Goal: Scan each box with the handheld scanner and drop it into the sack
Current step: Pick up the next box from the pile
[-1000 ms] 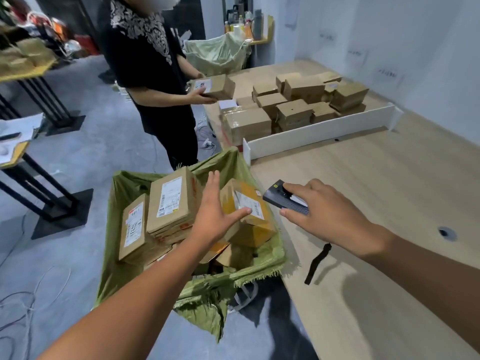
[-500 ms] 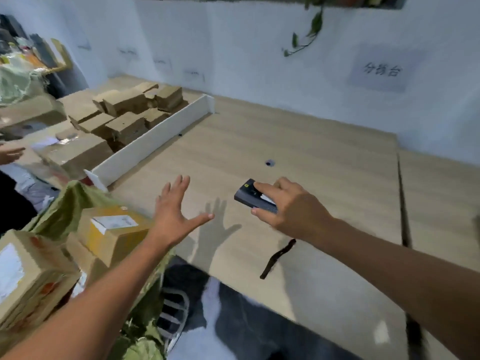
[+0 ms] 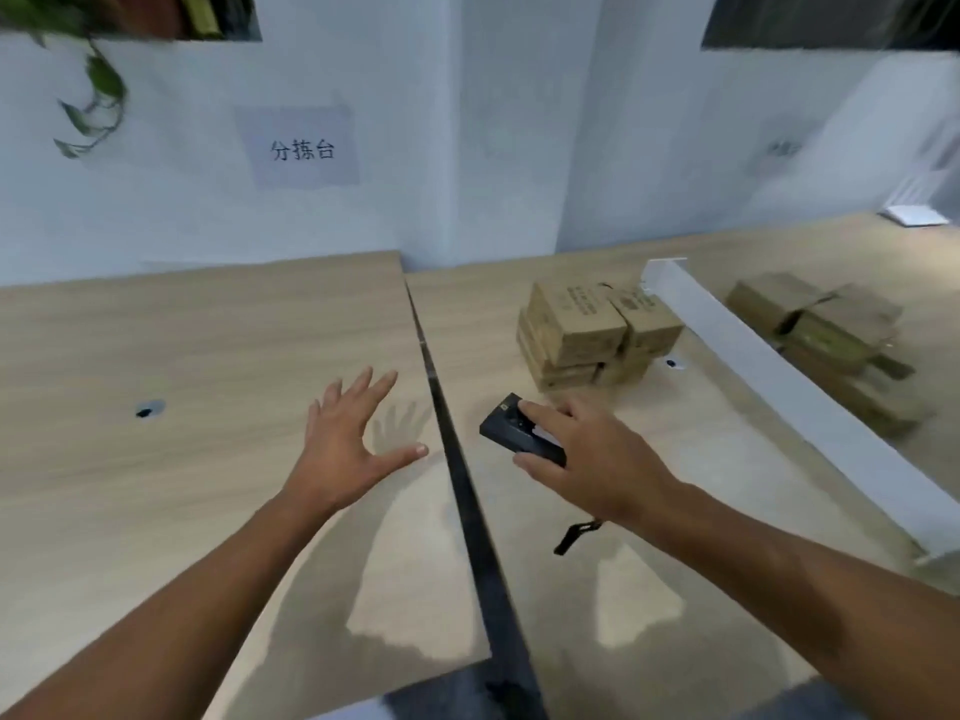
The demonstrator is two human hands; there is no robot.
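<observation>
So I'm swinging round to the right now, away from the sack. It was holding a good few labelled boxes a second ago and is sitting out of shot at the moment, so I'm guessing the last box is dropped and I'm going for the next one. My left hand [image 3: 353,449] is hovering empty over the table [image 3: 182,356], fingers spread wide, while my right hand [image 3: 592,459] is gripping the scanner [image 3: 511,428], thumb and fingers curled round it. A small stack of boxes [image 3: 582,330] is waiting just beyond the scanner, with more boxes [image 3: 821,324] lying past the white divider [image 3: 769,376] on the far right.
</observation>
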